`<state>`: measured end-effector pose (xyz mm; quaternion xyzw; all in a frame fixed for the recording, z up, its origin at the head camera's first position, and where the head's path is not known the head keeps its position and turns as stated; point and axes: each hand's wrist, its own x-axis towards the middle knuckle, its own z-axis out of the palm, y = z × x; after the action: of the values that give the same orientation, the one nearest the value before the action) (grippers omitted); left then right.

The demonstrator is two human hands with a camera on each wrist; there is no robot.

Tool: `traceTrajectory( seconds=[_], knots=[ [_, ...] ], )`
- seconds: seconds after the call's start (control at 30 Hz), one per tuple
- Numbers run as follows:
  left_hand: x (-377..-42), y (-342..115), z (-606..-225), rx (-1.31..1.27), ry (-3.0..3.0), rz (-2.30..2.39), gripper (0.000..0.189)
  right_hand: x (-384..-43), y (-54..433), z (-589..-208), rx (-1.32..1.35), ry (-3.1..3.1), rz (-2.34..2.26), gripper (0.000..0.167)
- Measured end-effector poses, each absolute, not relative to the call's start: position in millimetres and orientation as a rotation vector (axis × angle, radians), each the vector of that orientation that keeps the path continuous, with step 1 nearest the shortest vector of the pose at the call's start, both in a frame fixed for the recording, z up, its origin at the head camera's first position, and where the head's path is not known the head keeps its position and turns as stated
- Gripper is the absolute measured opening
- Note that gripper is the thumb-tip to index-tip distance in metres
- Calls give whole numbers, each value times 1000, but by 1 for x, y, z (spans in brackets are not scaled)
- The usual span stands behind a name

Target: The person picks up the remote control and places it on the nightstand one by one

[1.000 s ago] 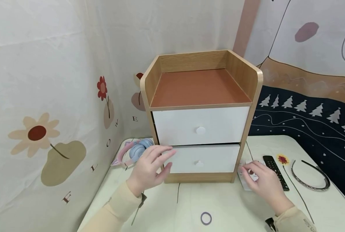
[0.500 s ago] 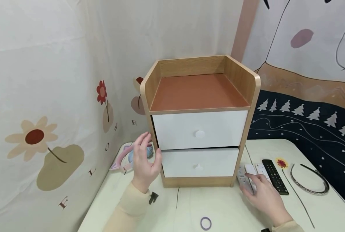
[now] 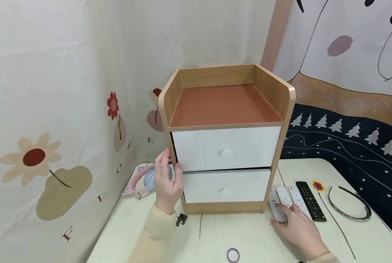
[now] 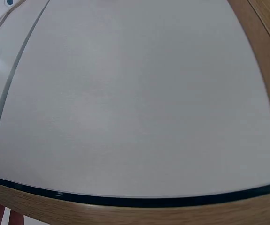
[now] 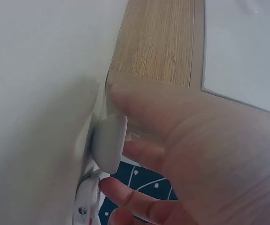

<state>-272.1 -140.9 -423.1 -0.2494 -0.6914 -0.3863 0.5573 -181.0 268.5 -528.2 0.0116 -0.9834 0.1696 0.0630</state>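
Observation:
A wooden cabinet [image 3: 223, 207] with white drawer fronts stands on the table. My left hand [image 3: 167, 182] rests along its left side, fingers fairly straight; in the left wrist view only fingertips [image 4: 15, 218] show past the cabinet's edge. At the cabinet's right side, my right hand [image 3: 298, 228] pinches the near end of a white remote control [image 3: 276, 205], thumb on its left and index finger on its right. Another white remote [image 3: 284, 196], a white many-buttoned remote [image 3: 299, 201] and a black remote [image 3: 311, 201] lie beside it in a row.
Pink and blue headphones [image 3: 142, 180] lie behind my left hand. A black and silver headband [image 3: 352, 217] is at the far right. Near the front edge lies a purple ring [image 3: 233, 255]. Printed cloth walls [image 3: 84, 120] stand close on the left and behind.
My left hand has come down from before the drawers to the cabinet's left side. My right hand has lowered onto the remotes and now holds the leftmost one. The view has tilted slightly.

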Motion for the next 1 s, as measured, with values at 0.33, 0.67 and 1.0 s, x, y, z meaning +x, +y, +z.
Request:
traceTrajectory(
  seconds=[0.33, 0.67, 1.0],
  knots=[
    [-275, -141, -435, -629, -1579, -941, 54, -178, 262, -534, 77, -2954, 484, 62],
    [-279, -140, -438, -661, -1539, -960, 53, -183, 262, -533, -12, -2936, 579, 58],
    [-277, -141, -436, -673, -1567, -956, 54, -183, 262, -531, -45, -2795, 676, 46]
  ],
)
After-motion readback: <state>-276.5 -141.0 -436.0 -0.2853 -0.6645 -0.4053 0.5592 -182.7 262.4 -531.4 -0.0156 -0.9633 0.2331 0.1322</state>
